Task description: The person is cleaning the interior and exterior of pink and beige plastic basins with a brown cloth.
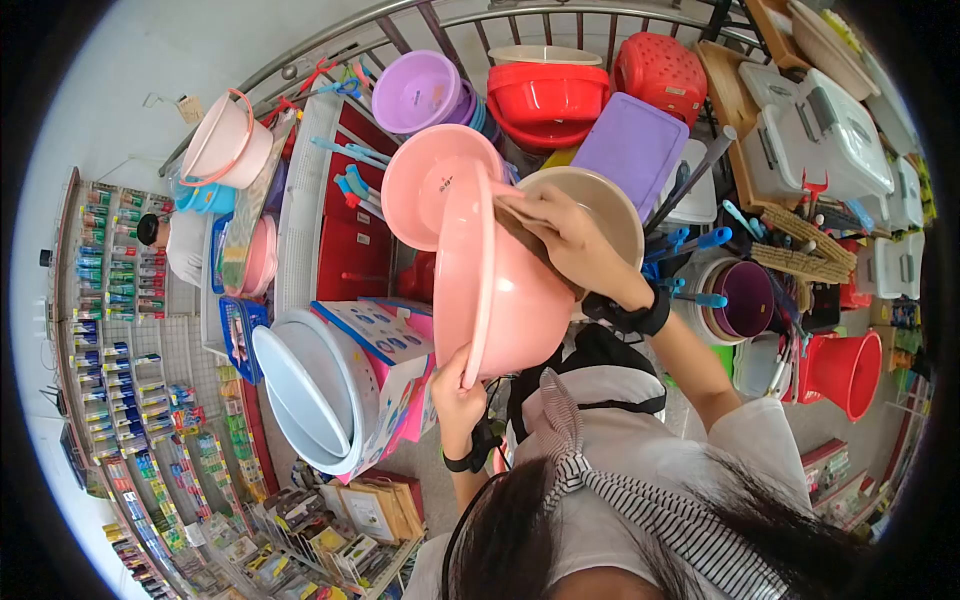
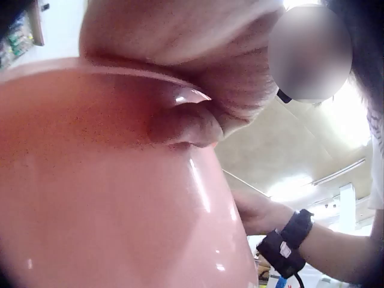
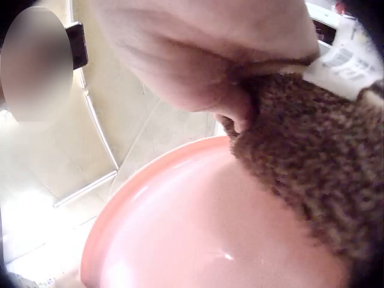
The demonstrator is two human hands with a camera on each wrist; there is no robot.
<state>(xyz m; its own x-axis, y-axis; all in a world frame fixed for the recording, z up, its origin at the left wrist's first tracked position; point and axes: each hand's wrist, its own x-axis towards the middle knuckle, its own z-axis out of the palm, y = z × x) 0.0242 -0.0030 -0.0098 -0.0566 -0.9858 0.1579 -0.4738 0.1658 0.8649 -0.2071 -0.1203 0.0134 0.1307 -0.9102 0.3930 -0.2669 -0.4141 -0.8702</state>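
Note:
A pink basin [image 1: 510, 300] is held up on its side in front of the person. The left hand [image 1: 458, 400] grips its rim at the lower edge; in the left wrist view the thumb of the left hand [image 2: 186, 123] presses on the glossy pink wall [image 2: 108, 210]. The right hand [image 1: 575, 235] holds a brown cloth [image 1: 530, 230] by the basin's outer side near the top. In the right wrist view, the right hand [image 3: 210, 54] pinches the fuzzy brown cloth [image 3: 312, 162], which carries a white label [image 3: 348, 63], beside the basin [image 3: 198, 222].
Another pink basin [image 1: 430, 185], a purple basin [image 1: 415, 90] and red basins [image 1: 548, 95] stand behind. A beige basin [image 1: 600, 205] lies behind the right hand. Pale blue tubs [image 1: 310, 390] are at the left, clear lidded boxes [image 1: 820, 140] and a red bucket [image 1: 845, 375] at the right.

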